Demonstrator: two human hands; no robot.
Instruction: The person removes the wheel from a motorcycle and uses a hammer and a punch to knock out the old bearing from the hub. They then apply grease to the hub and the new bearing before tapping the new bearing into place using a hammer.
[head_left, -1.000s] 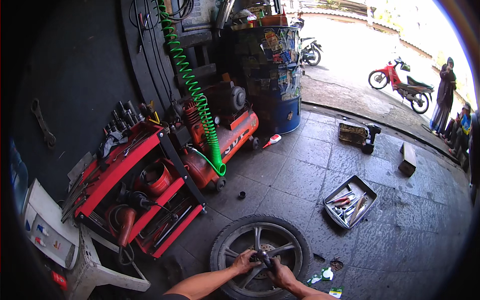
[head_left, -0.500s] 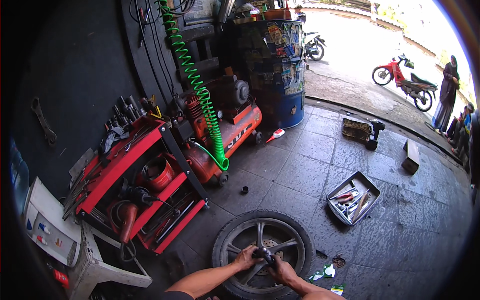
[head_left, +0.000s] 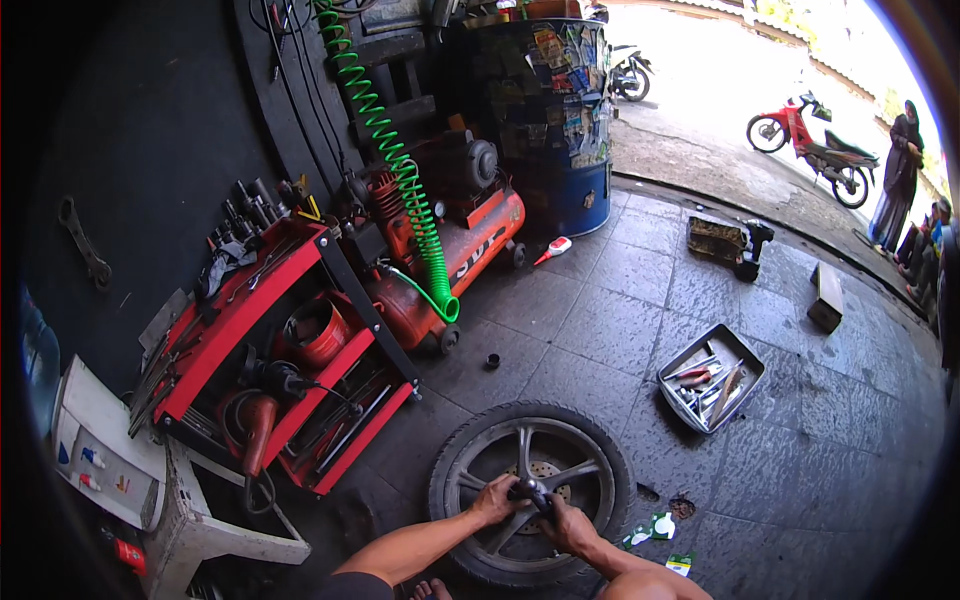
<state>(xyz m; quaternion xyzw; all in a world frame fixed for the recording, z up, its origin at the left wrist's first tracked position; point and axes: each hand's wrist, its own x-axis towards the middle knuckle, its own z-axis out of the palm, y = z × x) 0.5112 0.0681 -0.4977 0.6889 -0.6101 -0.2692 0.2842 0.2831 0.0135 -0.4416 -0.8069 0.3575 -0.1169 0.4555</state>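
Note:
A motorcycle wheel (head_left: 472,440) with a black tyre, five-spoked rim and brake disc lies flat on the floor below me. Over its hub is a dark tool (head_left: 541,499) with a shiny rounded end. My right hand (head_left: 572,528) is closed around the tool's handle. On the left, my left hand (head_left: 494,500) has curled fingers at the hub beside the tool's head; what they grip is hidden. Scraps of green-and-white packaging (head_left: 662,528) lie right of the tyre. A metal tray (head_left: 744,397) of hand tools sits beyond them.
Left are a white plastic chair (head_left: 240,540), red tool trolley (head_left: 195,385) and compressor (head_left: 405,322) under a coiled green hose. Behind stand a blue drum (head_left: 570,205), cordless drill (head_left: 756,245) and long box (head_left: 826,300). Outside are a red motorbike (head_left: 805,150) and people (head_left: 898,175).
The surroundings sit a little higher in the picture as my view shifts. Both hands remain at the hub on the tool, with only slight movement.

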